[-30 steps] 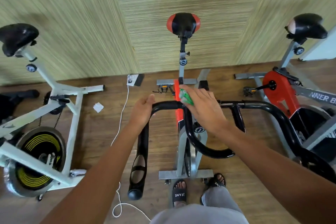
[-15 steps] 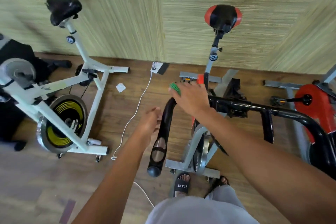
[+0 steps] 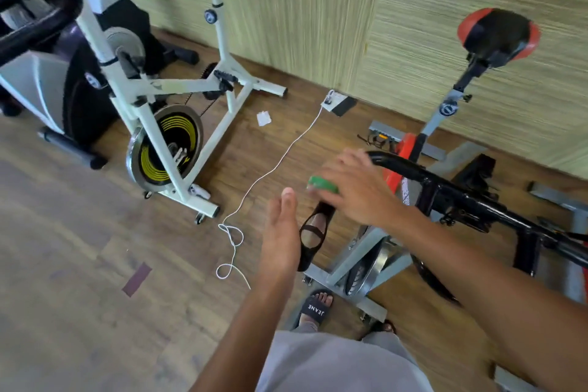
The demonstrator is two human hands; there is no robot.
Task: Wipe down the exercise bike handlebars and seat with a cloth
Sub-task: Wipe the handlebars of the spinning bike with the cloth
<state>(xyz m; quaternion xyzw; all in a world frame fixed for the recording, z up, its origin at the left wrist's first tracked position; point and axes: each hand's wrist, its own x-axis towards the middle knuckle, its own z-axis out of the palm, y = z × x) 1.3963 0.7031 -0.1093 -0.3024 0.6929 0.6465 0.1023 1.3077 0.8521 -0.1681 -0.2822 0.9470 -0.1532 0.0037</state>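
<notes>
A red and grey exercise bike stands in front of me with black handlebars [image 3: 451,191] and a black seat with red sides [image 3: 498,35] near the wall. My right hand [image 3: 353,191] holds a green cloth [image 3: 323,184] on the left arm of the handlebars, above its padded end [image 3: 313,237]. My left hand [image 3: 281,232] hovers just left of that padded end with straight fingers, holding nothing.
A white exercise bike [image 3: 165,105] with a yellow-striped flywheel stands at the left, a grey and black machine [image 3: 47,73] behind it. A white cable [image 3: 254,181] runs over the wooden floor from a wall socket [image 3: 331,102]. A scrap of white paper [image 3: 263,118] lies nearby.
The view has swung left. My left hand has let go of the handlebar and drawn back. My right hand has slid the green cloth leftward along the bar toward its left arm.
</notes>
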